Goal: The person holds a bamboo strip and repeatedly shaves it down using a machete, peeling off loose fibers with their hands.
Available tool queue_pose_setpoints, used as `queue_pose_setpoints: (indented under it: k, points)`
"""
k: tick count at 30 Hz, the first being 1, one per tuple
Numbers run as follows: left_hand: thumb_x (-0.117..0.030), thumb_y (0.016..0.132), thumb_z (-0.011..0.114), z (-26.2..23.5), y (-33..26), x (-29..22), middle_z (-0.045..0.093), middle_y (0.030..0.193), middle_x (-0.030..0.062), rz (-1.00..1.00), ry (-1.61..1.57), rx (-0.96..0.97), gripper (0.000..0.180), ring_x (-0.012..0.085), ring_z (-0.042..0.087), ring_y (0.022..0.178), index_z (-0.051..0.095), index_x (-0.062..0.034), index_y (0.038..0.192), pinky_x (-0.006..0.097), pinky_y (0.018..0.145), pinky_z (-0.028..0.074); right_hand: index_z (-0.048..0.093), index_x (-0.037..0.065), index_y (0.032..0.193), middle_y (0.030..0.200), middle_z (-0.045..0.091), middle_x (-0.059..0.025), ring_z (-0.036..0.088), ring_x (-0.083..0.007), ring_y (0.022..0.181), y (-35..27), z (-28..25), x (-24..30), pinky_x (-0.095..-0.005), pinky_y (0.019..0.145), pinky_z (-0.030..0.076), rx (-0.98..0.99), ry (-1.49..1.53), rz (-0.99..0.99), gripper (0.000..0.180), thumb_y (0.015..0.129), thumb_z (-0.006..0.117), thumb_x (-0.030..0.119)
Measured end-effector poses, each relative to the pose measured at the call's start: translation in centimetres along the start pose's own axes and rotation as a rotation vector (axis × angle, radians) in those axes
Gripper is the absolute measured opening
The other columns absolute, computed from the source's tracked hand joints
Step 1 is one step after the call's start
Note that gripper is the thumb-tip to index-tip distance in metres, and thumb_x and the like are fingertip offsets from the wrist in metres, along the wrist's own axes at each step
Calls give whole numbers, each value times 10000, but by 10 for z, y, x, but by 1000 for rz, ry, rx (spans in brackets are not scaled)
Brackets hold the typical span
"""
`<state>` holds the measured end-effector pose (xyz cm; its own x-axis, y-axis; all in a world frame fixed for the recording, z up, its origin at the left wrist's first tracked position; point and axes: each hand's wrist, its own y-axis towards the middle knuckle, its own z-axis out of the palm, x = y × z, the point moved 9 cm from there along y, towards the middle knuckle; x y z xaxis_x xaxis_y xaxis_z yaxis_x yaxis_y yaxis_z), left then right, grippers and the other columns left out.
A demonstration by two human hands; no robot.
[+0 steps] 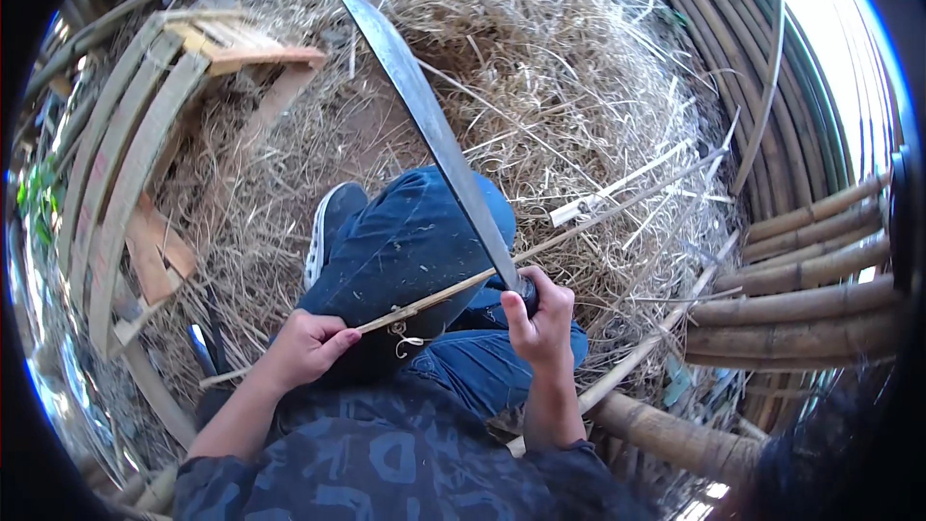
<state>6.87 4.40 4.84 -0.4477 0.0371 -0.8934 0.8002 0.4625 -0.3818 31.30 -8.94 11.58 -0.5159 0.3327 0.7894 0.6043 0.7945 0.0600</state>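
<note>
My right hand (542,316) is wrapped round the dark handle of a machete (431,130), whose long grey blade points up and away to the left. A thin bamboo strip (439,296) is gripped in my left hand (311,345), its thumb lying along the strip. From there the strip slants up to the right, passing over my jeans-clad knee and by the base of the blade toward the far right. Whether the blade's edge touches the strip I cannot tell. A small pale curl of shaving (409,340) hangs below the strip near my left hand.
Dry shavings and straw (569,68) are heaped over the ground ahead. A slatted wooden crate (130,121) lies at the left. Bamboo poles (801,314) are stacked at the right, beside a bamboo slat wall (752,58). A split bamboo piece (622,183) rests on the shavings.
</note>
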Motion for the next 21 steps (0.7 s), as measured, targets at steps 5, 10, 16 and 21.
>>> queue_pose_setpoints:
  k: [5, 10, 16, 21]
  points:
    - [-213, 907, 628, 3, 4, -1, 444, 472, 66, 29, 29, 4, 326, 99, 389, 441, 602, 16, 676, 294, 434, 345, 612, 6, 830, 524, 522, -119, 579, -292, 478, 7, 6, -5, -346, 486, 433, -17, 5, -6, 409, 834, 639, 414]
    - [-216, 909, 628, 10, 4, -3, 417, 474, 60, 45, 87, -59, 346, 97, 357, 459, 571, 20, 663, 298, 440, 335, 610, -2, 800, 502, 517, -117, 574, -285, 469, -2, 1, -13, -351, 488, 422, -81, 50, 77, 407, 866, 613, 399]
    - [-204, 923, 605, 14, 4, -5, 340, 495, -8, 116, 80, -76, 382, 62, 312, 492, 501, 4, 620, 286, 431, 285, 610, 4, 795, 509, 531, -126, 599, -306, 496, -6, 13, -32, -364, 499, 439, -168, 119, 19, 427, 865, 616, 425]
    - [-199, 919, 607, 8, -2, -12, 328, 488, 4, 165, 94, -118, 366, 62, 323, 476, 519, 8, 631, 284, 429, 286, 618, 22, 833, 580, 583, -159, 616, -366, 571, 0, 6, -21, -396, 520, 467, -209, -59, -92, 440, 840, 635, 461]
